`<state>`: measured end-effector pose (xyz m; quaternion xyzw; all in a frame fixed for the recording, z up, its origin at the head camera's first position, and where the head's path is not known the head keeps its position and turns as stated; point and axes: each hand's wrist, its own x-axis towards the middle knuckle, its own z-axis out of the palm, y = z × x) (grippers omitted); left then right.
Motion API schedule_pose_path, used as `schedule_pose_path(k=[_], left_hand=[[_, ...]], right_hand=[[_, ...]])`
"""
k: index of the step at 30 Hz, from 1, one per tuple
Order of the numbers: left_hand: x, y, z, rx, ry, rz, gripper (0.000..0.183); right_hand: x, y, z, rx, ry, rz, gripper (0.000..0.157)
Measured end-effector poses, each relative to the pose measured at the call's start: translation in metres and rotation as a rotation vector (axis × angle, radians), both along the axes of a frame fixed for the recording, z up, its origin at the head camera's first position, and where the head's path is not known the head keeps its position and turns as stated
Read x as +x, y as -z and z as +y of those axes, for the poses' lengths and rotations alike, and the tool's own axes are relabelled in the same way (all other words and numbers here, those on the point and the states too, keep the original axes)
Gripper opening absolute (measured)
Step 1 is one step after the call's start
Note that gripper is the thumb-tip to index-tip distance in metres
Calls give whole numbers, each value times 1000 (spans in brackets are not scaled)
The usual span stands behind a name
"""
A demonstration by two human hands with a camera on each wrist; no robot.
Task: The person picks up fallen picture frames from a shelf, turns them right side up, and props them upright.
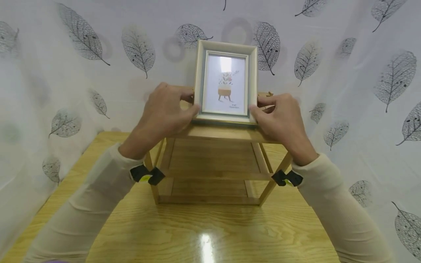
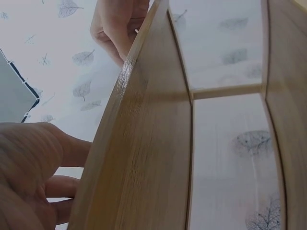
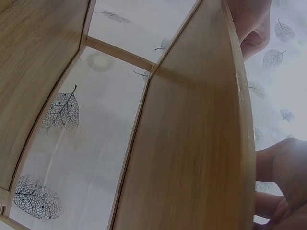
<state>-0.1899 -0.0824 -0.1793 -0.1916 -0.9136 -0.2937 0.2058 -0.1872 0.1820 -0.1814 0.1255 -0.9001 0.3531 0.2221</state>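
A cream picture frame with a thin gold edge shows a print of a planter on legs. It leans back, upright, at the top board of a wooden shelf rack; I cannot tell if its bottom edge bears on the board. My left hand grips its lower left side, thumb on the front. On the lower right side my right hand does the same. From below, the wrist views show the left hand and right hand beyond the rack's boards, which hide the picture frame.
Below the top board, the rack has two lower shelves between slanted legs. It stands on a glossy wood-grain table. A small wooden piece shows behind the right hand. A leaf-printed white curtain hangs behind and at both sides.
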Motion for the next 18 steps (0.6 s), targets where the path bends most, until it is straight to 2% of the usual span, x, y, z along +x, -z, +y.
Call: schedule_pose_path(k=[9, 18], left_hand=[[2, -2, 1, 55, -9, -87, 37], [1, -3, -1, 80, 3, -102, 35]], right_hand=[[-1, 3, 0, -40, 6, 57, 25], [-1, 4, 0, -82, -3, 63, 24]])
